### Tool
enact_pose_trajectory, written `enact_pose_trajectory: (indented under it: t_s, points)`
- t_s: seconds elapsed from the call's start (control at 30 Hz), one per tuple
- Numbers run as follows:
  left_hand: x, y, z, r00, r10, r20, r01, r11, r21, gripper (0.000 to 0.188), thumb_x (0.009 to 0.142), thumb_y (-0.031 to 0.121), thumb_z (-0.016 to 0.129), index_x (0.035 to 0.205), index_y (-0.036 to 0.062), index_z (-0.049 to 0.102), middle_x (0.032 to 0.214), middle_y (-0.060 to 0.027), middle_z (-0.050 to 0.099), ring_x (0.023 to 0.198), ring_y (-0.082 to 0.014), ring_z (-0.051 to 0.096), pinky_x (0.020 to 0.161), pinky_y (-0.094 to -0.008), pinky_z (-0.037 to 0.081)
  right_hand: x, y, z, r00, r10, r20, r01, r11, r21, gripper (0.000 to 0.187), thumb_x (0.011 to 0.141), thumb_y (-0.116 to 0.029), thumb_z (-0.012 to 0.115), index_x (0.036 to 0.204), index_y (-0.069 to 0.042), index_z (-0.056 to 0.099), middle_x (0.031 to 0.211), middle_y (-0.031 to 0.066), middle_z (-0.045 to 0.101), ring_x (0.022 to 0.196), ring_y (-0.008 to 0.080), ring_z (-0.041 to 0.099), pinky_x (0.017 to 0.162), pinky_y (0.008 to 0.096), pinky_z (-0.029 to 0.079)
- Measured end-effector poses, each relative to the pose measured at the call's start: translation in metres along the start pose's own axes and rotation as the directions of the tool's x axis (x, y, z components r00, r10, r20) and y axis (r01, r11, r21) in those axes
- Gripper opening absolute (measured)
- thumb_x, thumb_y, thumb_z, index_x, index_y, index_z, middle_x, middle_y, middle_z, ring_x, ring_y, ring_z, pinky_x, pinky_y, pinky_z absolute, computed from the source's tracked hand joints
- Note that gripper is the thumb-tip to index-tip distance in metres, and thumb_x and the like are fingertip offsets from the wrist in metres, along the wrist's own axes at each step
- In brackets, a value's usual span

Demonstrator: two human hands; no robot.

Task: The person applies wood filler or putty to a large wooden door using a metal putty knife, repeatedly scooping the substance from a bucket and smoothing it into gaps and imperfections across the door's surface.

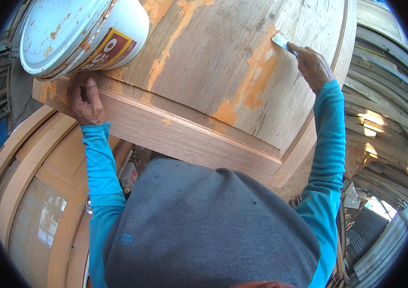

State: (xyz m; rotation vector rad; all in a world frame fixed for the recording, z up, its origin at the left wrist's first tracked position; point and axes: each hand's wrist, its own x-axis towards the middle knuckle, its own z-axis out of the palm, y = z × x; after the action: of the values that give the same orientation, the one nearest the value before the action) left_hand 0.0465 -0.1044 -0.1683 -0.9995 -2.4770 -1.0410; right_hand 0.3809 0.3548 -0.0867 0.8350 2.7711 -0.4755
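Right hand (313, 67): closed around a flat putty knife with a pale metal blade (281, 40), fingers and thumb pinching its near end. Blade lies low over the wood at the upper end of a long, uneven patch of orange filler (248, 85); firm contact with the surface cannot be confirmed from this angle.

Left hand (88, 98): fingers bent, thumb raised, at the near left edge of the work, just under the overhanging side of the bucket. Fingertips hidden; cannot tell whether it grips the edge or merely rests there.

Work surface: a brown wooden panel with a moulded frame (199, 62), laid broad face up in front of the person, its near rail facing the torso. Further orange streaks run along its left part, with small spots on the frame.

On the panel's left part: a round white plastic bucket with a maroon and yellow label (134, 29), lid on, orange smears on lid and rim.

Surroundings: turquoise sleeves (329, 134) on both arms; dark grey shirt (208, 216) below. Lower left, a light-brown wooden door with a glazed pane (65, 175). Right, stacked weathered boards (381, 93).
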Motion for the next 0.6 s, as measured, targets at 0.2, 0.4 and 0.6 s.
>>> enact_pose_trajectory:
  t_s: [0.2, 0.4, 0.6]
  points:
    - [-0.003, 0.002, -0.001, 0.999, -0.044, -0.001, 0.044, 0.999, -0.003, 0.037, 0.102, 0.028, 0.062, 0.122, -0.0024, 0.067, 0.121, -0.0187, 0.067, 0.107, -0.0331, 0.064, 0.095, -0.0421, 0.050, 0.006, -0.021, -0.005, 0.998, -0.041, -0.051, 0.038, 0.996, -0.075, 0.045, 0.092, -0.002, 0.054, 0.133, -0.015, 0.068, 0.099, 0.0161, 0.067, 0.096, 0.0363, 0.067, 0.087, 0.0442, 0.053]
    - [-0.003, 0.004, -0.003, 0.991, -0.131, 0.029, 0.132, 0.991, -0.026, 0.042, 0.101, 0.034, 0.064, 0.122, -0.0022, 0.068, 0.125, -0.0202, 0.065, 0.114, -0.0362, 0.063, 0.099, -0.0454, 0.049, -0.001, -0.005, 0.010, 0.999, 0.052, 0.013, -0.051, 0.996, -0.073, 0.048, 0.091, -0.001, 0.055, 0.134, -0.017, 0.068, 0.097, 0.0159, 0.066, 0.093, 0.0350, 0.067, 0.086, 0.0438, 0.053]
    - [-0.002, -0.002, 0.000, 0.998, -0.060, 0.006, 0.060, 0.998, -0.016, 0.040, 0.101, 0.032, 0.063, 0.121, -0.0020, 0.068, 0.125, -0.0201, 0.066, 0.117, -0.0364, 0.062, 0.102, -0.0457, 0.048, 0.015, -0.017, -0.013, 0.993, -0.025, -0.115, 0.005, 0.985, -0.171, 0.042, 0.096, -0.005, 0.054, 0.133, -0.017, 0.068, 0.091, 0.0181, 0.065, 0.086, 0.0352, 0.066, 0.080, 0.0443, 0.052]
